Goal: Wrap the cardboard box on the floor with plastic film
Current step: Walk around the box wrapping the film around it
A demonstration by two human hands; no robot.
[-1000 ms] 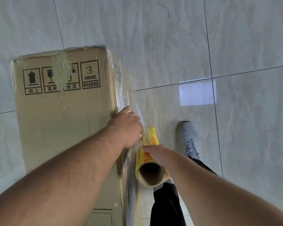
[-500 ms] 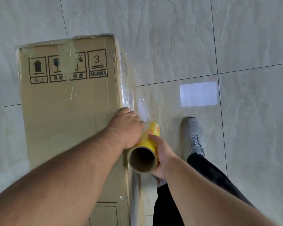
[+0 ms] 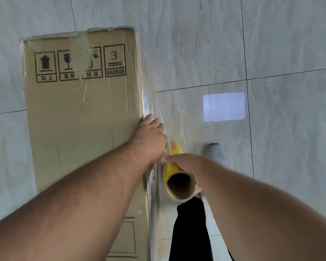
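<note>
A tall brown cardboard box (image 3: 79,117) with printed handling symbols stands on the tiled floor at the left. Clear plastic film (image 3: 149,181) clings along its right edge and side. My left hand (image 3: 149,138) rests on that right edge, fingers curled over the film there. Just to its right, my right hand (image 3: 184,162) grips a yellow film roll (image 3: 177,183) whose open cardboard core faces the camera. The roll sits close beside the box's right side.
Pale marbled floor tiles (image 3: 271,44) spread all around the box. My grey shoe (image 3: 215,151) and dark trouser leg (image 3: 190,232) stand right of the box, below the roll. A bright rectangular patch of light (image 3: 224,106) lies on the floor to the right.
The roll in my right hand has shifted slightly down and away from the left hand. My left hand stays on the box's right edge. The view has tilted a little.
</note>
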